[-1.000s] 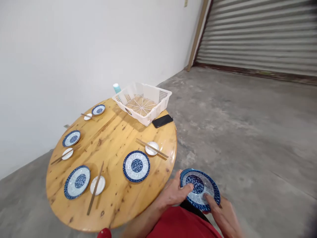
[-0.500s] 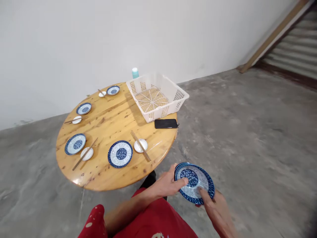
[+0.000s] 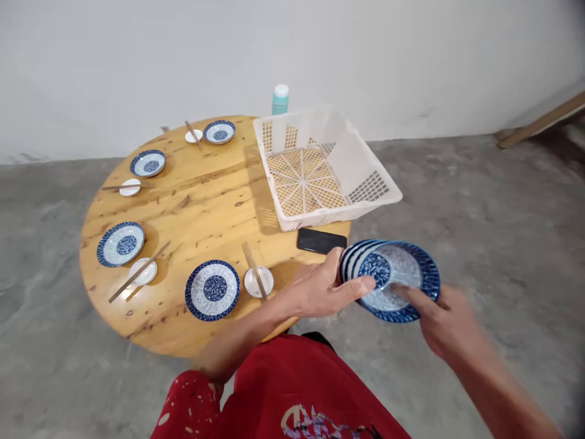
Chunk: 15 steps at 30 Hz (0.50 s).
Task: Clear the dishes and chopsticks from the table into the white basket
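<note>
Now nearer table (image 3: 192,207) than a second ago | stack of blue plates (image 3: 395,280) beside phone (image 3: 321,240), off table edge | left hand (image 3: 320,289) pinching rim | right hand (image 3: 445,320) gripping top plate, lifting likely | four places set.

You held a stack of plates (image 3: 393,280) patterned blue and white. The table (image 3: 210,201) was honey-yellow wood, the basket (image 3: 320,171) white, the phone (image 3: 320,241) black, your clothing (image 3: 292,396) red.
</note>
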Tool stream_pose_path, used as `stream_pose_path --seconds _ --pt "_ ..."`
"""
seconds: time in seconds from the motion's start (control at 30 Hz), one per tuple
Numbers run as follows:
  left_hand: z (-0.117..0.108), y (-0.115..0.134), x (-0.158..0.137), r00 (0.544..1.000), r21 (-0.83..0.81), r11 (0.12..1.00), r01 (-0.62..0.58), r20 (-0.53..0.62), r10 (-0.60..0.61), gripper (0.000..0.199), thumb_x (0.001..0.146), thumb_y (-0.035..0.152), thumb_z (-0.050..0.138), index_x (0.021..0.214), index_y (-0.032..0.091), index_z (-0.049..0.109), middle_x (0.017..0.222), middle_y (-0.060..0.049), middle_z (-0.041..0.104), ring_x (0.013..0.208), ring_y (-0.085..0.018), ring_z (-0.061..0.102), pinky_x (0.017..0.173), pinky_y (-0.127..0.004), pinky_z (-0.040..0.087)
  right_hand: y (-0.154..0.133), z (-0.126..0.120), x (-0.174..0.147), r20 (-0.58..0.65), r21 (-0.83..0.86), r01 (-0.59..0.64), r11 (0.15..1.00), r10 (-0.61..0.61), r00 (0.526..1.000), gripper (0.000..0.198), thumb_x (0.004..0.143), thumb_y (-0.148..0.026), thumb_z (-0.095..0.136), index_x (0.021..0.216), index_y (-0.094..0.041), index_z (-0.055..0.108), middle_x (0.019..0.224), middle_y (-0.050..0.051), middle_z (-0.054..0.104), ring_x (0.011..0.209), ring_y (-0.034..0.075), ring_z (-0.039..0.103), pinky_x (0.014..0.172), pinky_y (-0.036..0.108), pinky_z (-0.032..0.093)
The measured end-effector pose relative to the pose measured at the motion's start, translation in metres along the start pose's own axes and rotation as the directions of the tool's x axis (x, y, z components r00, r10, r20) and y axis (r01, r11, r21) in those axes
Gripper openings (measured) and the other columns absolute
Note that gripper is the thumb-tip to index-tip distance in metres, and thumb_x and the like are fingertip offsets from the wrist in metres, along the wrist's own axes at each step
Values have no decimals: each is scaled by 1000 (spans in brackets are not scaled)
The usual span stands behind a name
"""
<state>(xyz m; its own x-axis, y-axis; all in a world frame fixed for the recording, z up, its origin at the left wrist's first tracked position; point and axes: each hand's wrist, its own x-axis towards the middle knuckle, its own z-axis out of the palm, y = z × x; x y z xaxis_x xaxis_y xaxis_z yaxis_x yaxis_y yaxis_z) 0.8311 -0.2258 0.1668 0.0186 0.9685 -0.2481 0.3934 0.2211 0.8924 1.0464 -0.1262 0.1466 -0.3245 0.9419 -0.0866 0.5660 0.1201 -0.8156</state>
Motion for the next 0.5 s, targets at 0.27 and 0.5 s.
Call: stream_pose_path --seconds 0.27,0.5 --pt "-70 24 66 982 -171 973 -156 -134 134 58 96 70 47 131 25 56 120 -9 71 115 -29 68 97 -43 56 -58 -1 110 150 238 -52 970 16 989 18 72 -30 72 58 -24 62 61 7 62 49 21 58 42 30 50" --pt "-112 18 118 973 -377 921 -99 -230 10 50 96 66 55 118 22 62 101 -8 73 104 -28 71 86 -35 60 -113 30 180 223 293 -145 945 80 972 28 87 3 56 65 -14 61 62 6 66 46 16 60 42 21 46"
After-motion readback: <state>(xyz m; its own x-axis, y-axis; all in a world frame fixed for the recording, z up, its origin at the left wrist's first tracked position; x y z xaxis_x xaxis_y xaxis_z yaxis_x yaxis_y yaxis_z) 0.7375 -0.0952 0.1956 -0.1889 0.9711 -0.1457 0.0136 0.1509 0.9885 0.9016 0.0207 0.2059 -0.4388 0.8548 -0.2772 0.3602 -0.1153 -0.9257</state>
